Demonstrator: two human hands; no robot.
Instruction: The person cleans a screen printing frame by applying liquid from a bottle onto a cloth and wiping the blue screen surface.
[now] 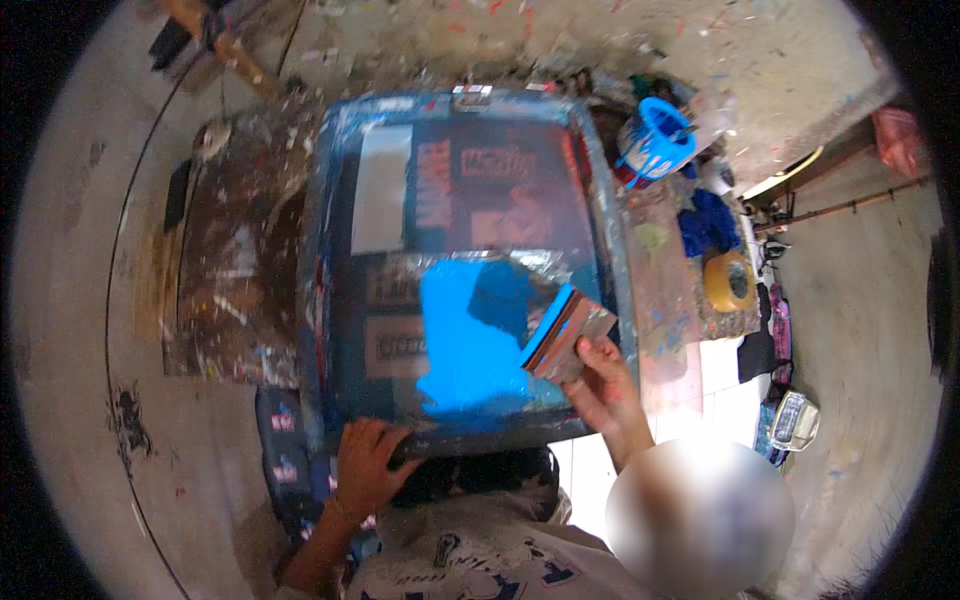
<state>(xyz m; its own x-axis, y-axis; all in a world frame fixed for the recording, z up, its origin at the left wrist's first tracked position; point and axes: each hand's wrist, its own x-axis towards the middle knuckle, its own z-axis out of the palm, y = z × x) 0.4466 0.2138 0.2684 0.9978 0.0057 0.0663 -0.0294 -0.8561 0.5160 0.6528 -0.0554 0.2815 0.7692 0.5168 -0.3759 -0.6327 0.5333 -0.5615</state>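
Note:
My right hand (606,388) is closed round a squeegee (578,336), a short, flat wooden one with bright blue ink along its blade. It is tilted over the right part of a screen printing frame (314,300). On the mesh below lies a broad patch of wet blue ink (460,345), with stencil shapes around it. The squeegee is just right of this patch; I cannot tell whether its blade touches the mesh. My left hand (372,462) grips the frame's near edge at the left, fingers over the rim.
A blue-smeared ink tub (655,145) stands beyond the frame's right side. Nearer are a dark blue rag (708,222) and a roll of tan tape (729,282). A stained board (240,270) lies left of the frame. Another person's hand (897,140) shows at far right.

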